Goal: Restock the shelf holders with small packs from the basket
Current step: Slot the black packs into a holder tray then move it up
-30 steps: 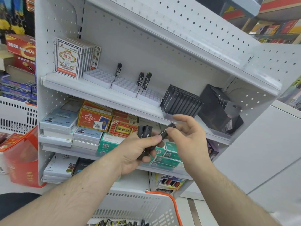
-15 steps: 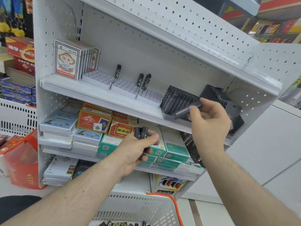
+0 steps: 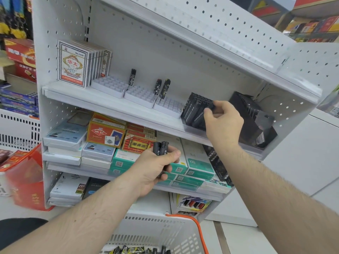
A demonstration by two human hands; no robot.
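Note:
My right hand (image 3: 222, 120) pinches a small black pack (image 3: 211, 106) at the top right corner of a black slotted holder (image 3: 194, 110) on the upper shelf. My left hand (image 3: 156, 167) grips two small black packs (image 3: 160, 148) upright in front of the middle shelf. A second black holder (image 3: 251, 116) stands to the right of the first. Three white grid holders (image 3: 141, 94) sit further left with three dark patterned packs (image 3: 162, 88) standing in them. The white basket (image 3: 165, 233) with an orange handle is below, with several packs at its bottom.
A stack of playing-card boxes (image 3: 78, 63) stands at the upper shelf's left end. Boxed goods (image 3: 106, 134) fill the middle and lower shelves. A red bag (image 3: 27, 176) and another white basket (image 3: 18, 129) are on the left. A sloped pegboard shelf (image 3: 220, 33) overhangs above.
My right hand took one black pack from my left hand, carried it up and right, and now holds it at the black holder. My left hand stayed low with its packs.

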